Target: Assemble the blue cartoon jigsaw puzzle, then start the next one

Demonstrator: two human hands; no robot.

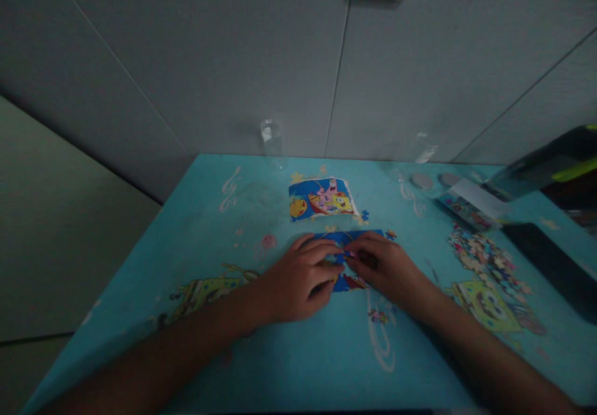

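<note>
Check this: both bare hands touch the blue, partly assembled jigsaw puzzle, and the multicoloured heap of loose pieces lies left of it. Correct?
Wrong side: the head view shows the multicoloured heap of loose pieces right of the blue, partly assembled jigsaw puzzle.

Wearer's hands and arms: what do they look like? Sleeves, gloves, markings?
Left hand and right hand are ungloved. Left forearm and right forearm are bare to the frame edge: no sleeves, watch or bracelet visible. Too dim for fine markings.

Jigsaw (342, 284) — part-assembled, mostly blue, red near the lower edge. Flat, middle partly hidden — loose piece (377, 316) just off its near-right corner.
</note>
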